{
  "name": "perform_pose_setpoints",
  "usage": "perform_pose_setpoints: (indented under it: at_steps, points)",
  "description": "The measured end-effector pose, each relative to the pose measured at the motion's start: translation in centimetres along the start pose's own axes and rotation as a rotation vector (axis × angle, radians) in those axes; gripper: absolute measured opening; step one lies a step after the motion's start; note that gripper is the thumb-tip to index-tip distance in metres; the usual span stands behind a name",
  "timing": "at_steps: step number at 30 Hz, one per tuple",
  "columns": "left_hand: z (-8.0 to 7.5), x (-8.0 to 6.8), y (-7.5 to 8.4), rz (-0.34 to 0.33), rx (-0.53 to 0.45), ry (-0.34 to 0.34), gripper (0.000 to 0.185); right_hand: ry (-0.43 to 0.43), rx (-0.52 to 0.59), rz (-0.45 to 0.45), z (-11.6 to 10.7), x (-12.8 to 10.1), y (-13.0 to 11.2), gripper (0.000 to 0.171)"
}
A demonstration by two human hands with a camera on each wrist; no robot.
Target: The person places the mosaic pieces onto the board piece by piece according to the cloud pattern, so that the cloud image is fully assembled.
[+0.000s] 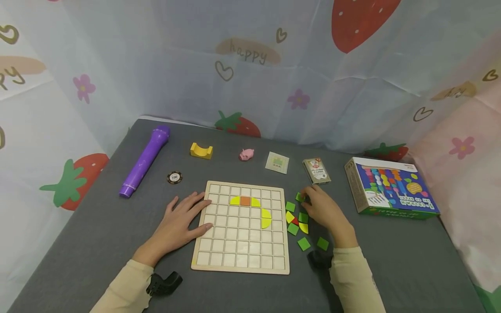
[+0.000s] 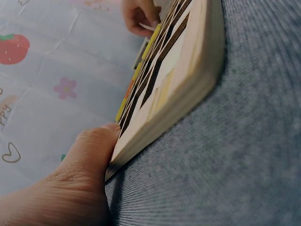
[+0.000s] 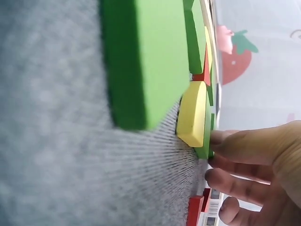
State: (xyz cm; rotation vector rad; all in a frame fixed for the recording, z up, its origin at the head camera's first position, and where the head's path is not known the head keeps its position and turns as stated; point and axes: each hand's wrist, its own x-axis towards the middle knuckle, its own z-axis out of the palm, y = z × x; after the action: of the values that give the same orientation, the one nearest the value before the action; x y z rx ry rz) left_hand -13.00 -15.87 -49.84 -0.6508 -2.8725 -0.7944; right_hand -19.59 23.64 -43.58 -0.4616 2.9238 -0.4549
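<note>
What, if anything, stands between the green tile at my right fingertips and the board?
Nothing visible stands directly between: only tabletop separates the green tile at your right hand from the board. A neighbouring tile, also green, lies nearer the board, but just below the straight path in the head view.

Pale wood board has a grid pattern, plus bright green tiles, yellow pieces, orange square, purple mic, dark grey counter, lol strawberry-print backdrop.
</note>
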Motion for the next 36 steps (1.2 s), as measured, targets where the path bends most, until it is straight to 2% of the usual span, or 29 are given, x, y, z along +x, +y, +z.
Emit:
perform_pose_setpoints:
  at_steps: [7, 13, 18, 25, 30, 36]
  points:
    - [-0.1, 0.0, 0.1, -0.005, -0.004, -0.008, 0.066, -0.030, 0.007, 0.025, -0.1, 0.5, 0.1, 0.020]
    - [-0.1, 0.0, 0.1, -0.003, -0.003, -0.009, 0.066, -0.025, 0.076, 0.019, -0.3, 0.5, -1.2, 0.029]
    - [0.0, -0.1, 0.0, -0.009, -0.002, -0.011, 0.066, -0.020, 0.120, -0.079, -0.5, 0.1, -4.0, 0.032]
    - [-0.1, -0.1, 0.0, -0.005, 0.001, -0.010, 0.066, -0.035, 0.042, -0.237, 0.2, -0.1, -7.6, 0.017]
    - [-0.1, -0.2, -0.1, -0.002, 0.030, -0.011, 0.071, -0.071, -0.014, -0.287, 1.2, 0.1, -8.9, 0.013]
    - [0.0, -0.1, -0.1, 0.004, 0.057, 0.007, 0.072, -0.065, -0.066, -0.346, 1.9, 0.2, -9.5, 0.012]
